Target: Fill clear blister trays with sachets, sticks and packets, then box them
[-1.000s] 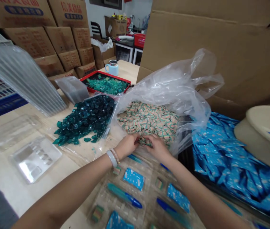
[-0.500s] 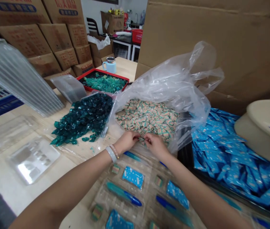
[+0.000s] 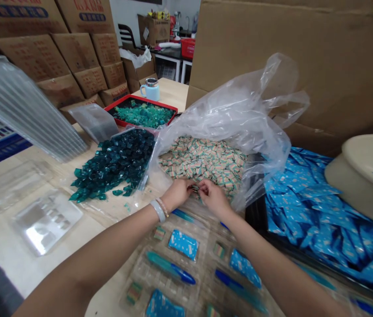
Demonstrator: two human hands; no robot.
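Note:
At the near edge of a pile of small striped squares in pink, cream and green, my two hands work close together. My left hand has its fingers pinched on a few striped squares, which show between the hands. Facing it, my right hand is also closed, its fingertips on the same squares; how many it grips is hidden. A clear plastic bag spreads open around the pile. Below my wrists lie clear compartment trays holding blue dotted packets, blue-and-teal pens and small striped stacks.
Dark teal glossy pieces are heaped left of the bag. Behind them stand a red-rimmed tray and a light blue mug. Many blue packets and a cream tub crowd the right. Clear lids lie left.
My left hand has shifted slightly right and the fingertips of both hands have come closer together, with striped squares now showing between them. The view has moved a little.

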